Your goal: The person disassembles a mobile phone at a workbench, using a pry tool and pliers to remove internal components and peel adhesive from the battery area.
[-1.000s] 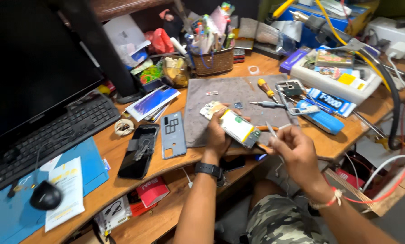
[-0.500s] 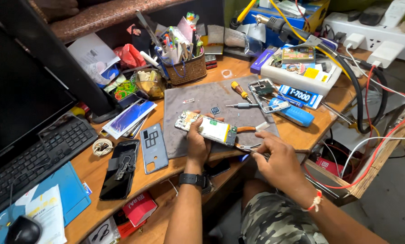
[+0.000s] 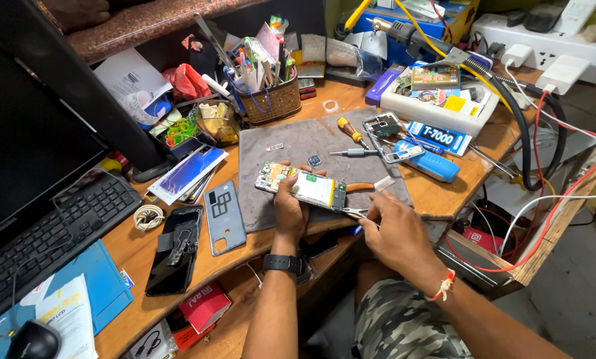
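Head view, frame centre: my left hand (image 3: 290, 209) grips the opened phone (image 3: 302, 187); my right hand (image 3: 398, 233) pinches orange-handled pliers (image 3: 359, 199) beside it.

Head view, steeply down, close

I had the opened phone (image 3: 302, 187) on the mat (image 3: 298, 143) near the bench's front edge, screwdrivers (image 3: 348, 129) behind it, keyboard (image 3: 52, 229) at the left end.

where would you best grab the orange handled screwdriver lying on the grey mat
Take the screwdriver by its thick orange handle, coming from above with fingers across it. It lies flat on the grey mat, tip toward the metal frame, so the thin shaft offers little grip.
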